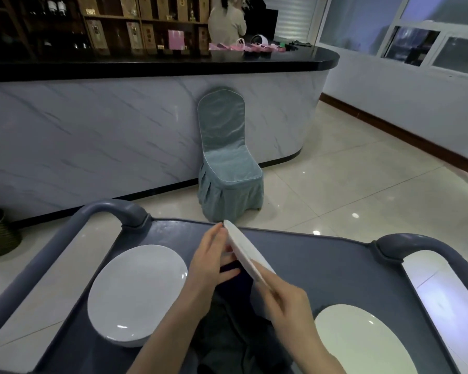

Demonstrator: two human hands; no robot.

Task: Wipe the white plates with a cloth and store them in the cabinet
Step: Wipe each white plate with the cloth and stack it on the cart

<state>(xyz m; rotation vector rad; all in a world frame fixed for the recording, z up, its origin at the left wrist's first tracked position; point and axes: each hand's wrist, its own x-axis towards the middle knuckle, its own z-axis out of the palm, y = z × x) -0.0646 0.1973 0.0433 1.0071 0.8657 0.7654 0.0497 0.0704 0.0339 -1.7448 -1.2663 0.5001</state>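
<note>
Leftmost, by the cart's (322,265) left edge, sits a stack of white plates (137,294). At the middle, the left hand (211,265) lays fairly straight fingers (231,271) on a dark cloth (237,282) against the held plate (243,249), which stands on edge; whether they pinch the cloth I cannot tell. The right hand (289,300) pinches its near rim. Glazed, stiff and probably slippery and breakable, it is best gripped at opposite rims. A single plate (360,344) lies at the near right corner.
</note>
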